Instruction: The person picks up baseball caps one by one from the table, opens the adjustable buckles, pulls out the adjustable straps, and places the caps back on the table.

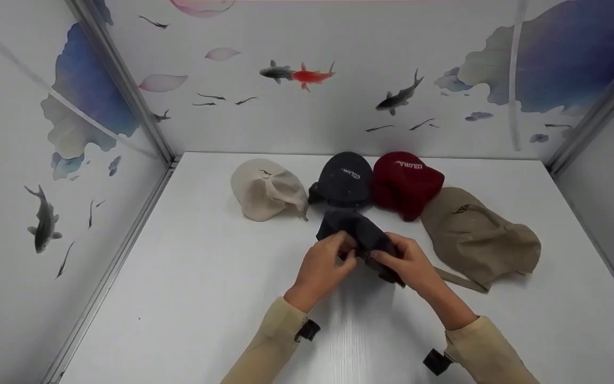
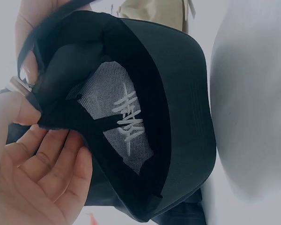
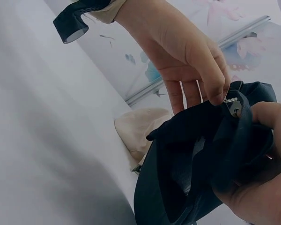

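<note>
A dark cap (image 1: 347, 221) is held up between both hands over the table. Its hollow inside, with white mesh and stitched lettering (image 2: 127, 117), faces the left wrist camera, beside the curved brim (image 2: 189, 108). My left hand (image 1: 323, 269) pinches the cap's back edge by a small metal buckle (image 3: 233, 107), its other fingers bent against the fabric. My right hand (image 1: 416, 269) grips the other side of the back opening, near the strap (image 3: 241, 145), which bows outward in a loop. Part of the right hand's fingers is hidden behind the cap.
Behind the held cap lie a cream cap (image 1: 264, 186), a dark cap (image 1: 345, 178) and a red cap (image 1: 405, 184). A larger khaki cap (image 1: 477, 237) lies to the right, its strap (image 1: 461, 280) trailing on the white table (image 1: 190, 298). Printed panels wall the table's back and sides.
</note>
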Tool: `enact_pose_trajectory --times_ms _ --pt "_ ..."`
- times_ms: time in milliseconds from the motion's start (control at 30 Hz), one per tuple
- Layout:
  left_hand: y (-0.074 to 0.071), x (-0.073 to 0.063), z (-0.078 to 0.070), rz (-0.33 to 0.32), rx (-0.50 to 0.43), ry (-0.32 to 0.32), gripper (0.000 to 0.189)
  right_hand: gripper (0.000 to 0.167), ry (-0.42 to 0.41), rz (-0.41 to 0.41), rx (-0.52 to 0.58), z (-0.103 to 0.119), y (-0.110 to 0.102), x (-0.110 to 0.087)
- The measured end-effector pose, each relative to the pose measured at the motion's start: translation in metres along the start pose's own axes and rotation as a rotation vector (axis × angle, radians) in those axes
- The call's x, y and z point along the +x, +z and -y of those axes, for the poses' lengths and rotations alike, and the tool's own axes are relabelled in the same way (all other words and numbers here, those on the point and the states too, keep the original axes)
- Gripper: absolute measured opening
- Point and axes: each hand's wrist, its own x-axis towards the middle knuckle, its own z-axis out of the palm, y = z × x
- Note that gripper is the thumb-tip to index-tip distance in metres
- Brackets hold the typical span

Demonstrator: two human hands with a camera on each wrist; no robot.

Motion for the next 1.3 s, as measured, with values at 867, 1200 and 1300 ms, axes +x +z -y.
enact_pose_trajectory --times_ms 867,1200,1300 --pt "-0.008 -0.002 -0.003 -0.029 -0.179 -0.103 0.011 0.020 0.061 -0.101 0.021 -0.002 0.000 -0.001" --pt "-0.002 -0.003 -0.005 -0.002 -0.200 -0.103 0.018 0.022 0.059 -0.109 0.014 -0.001 0.004 0.000" --pt "-0.002 -0.002 -0.005 -0.013 -0.199 -0.098 0.012 0.024 0.034 -0.093 0.007 -0.002 0.004 0.000"
